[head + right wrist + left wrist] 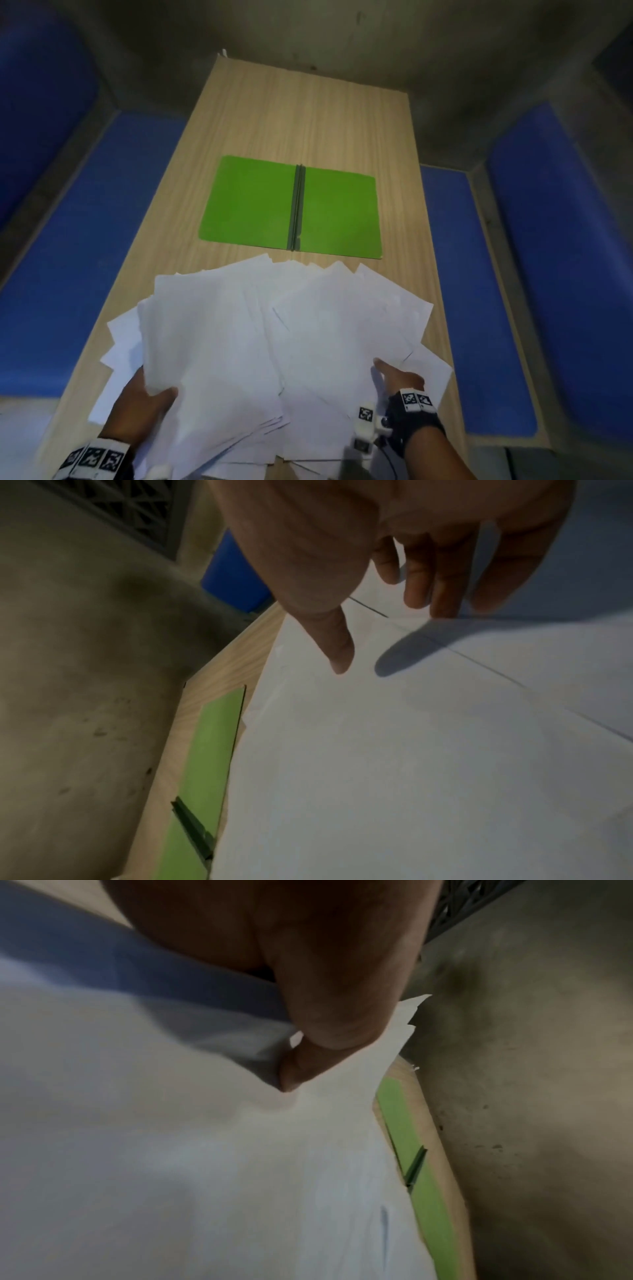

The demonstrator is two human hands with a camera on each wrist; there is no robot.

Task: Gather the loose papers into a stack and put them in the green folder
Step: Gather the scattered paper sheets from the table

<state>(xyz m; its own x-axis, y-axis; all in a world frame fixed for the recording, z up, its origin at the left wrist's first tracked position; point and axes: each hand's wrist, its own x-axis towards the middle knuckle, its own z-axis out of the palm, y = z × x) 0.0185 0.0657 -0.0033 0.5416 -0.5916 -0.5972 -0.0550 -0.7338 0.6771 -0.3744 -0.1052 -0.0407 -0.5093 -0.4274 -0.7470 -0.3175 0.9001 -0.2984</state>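
Note:
Several white papers (239, 329) lie fanned and overlapping on the near half of the wooden table (308, 113). My left hand (144, 404) grips the left bundle at its near edge, thumb on top and fingers hidden under the sheets; the left wrist view shows the thumb (308, 1064) pressed into the papers (205, 1150). My right hand (394, 375) rests with straight fingers on the papers' right side; its fingertips (445, 607) touch the sheets (411, 750). The green folder (291, 205) lies open and flat beyond the papers, also seen as a green strip, the folder (411, 1145) (212, 737).
Blue padded benches (68, 240) (565, 274) flank the narrow table on both sides. A grey concrete floor (342, 41) lies past the table's far end. Some sheets overhang the table's left and near edges.

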